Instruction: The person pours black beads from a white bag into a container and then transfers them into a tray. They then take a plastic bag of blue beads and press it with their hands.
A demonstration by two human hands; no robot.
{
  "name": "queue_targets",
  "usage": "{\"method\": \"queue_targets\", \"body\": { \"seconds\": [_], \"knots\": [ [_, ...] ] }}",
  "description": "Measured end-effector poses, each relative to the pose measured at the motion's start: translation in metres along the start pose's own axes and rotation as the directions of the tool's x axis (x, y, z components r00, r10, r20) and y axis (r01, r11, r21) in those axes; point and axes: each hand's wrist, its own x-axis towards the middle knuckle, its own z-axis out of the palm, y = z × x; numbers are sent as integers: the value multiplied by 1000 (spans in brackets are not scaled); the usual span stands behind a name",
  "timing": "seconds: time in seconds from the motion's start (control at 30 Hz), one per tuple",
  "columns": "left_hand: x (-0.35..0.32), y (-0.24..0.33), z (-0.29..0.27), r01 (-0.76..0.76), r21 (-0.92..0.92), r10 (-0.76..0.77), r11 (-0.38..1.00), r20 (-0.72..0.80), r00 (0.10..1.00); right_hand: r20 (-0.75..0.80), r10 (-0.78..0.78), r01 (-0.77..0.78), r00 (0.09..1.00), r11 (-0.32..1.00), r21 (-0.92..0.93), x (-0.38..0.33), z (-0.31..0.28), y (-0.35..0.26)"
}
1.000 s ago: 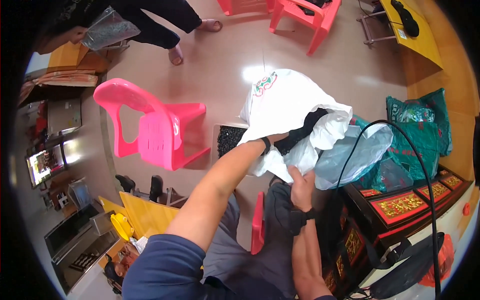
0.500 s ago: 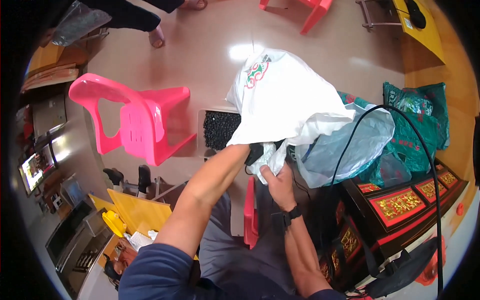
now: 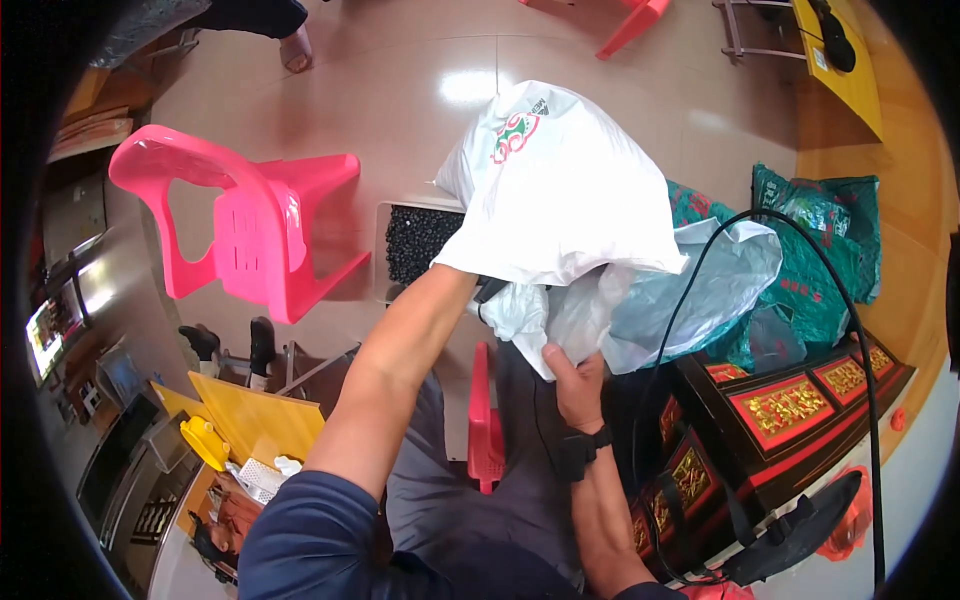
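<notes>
A large white plastic bag (image 3: 570,190) with a red and green print bulges in front of me. My left forearm (image 3: 400,350) reaches into its near side; the hand and its fingers are hidden by the plastic. At the bag's lower edge, my right hand (image 3: 577,388) pinches the rim between thumb and fingers. Crumpled translucent plastic (image 3: 580,315) shows in the mouth of the bag, just above that hand. Under the bag's left part lies a light tray (image 3: 381,270) holding many small black pieces (image 3: 420,245), too small to name.
A pink plastic chair (image 3: 245,235) stands to the left. On the right are an open silver-lined bag (image 3: 690,290), green packages (image 3: 825,280) and a dark carved chest (image 3: 770,420). A black cable (image 3: 850,300) arches over them. Another person's foot (image 3: 296,52) is at the top left.
The bag's near edge has opened wider, showing more translucent plastic inside. My right hand has come slightly lower with the rim. The whole view has shifted a little.
</notes>
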Motion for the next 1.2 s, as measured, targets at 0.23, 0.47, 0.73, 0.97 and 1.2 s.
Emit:
{"method": "queue_targets", "body": {
  "seconds": [0.23,0.47,0.73,0.97,1.2],
  "knots": [
    [-28,5,-33,-90,625,54,775,76,996,-93,-87,94,992,993,67,-5,-3,-10],
    [-75,42,-29,501,-202,-508,842,20,861,-166,-142,143,976,990,-4,-23,-10,-5],
    [-83,68,4,435,44,-437,899,62,897,-217,-167,152,962,985,-84,-27,-7,-15],
    [-119,114,13,339,-73,-307,938,279,910,-183,-202,198,962,979,-41,-23,-11,-4],
    [-208,193,40,260,-65,-247,963,158,956,-233,-265,237,936,961,-140,-10,-23,4]
  ]
}}
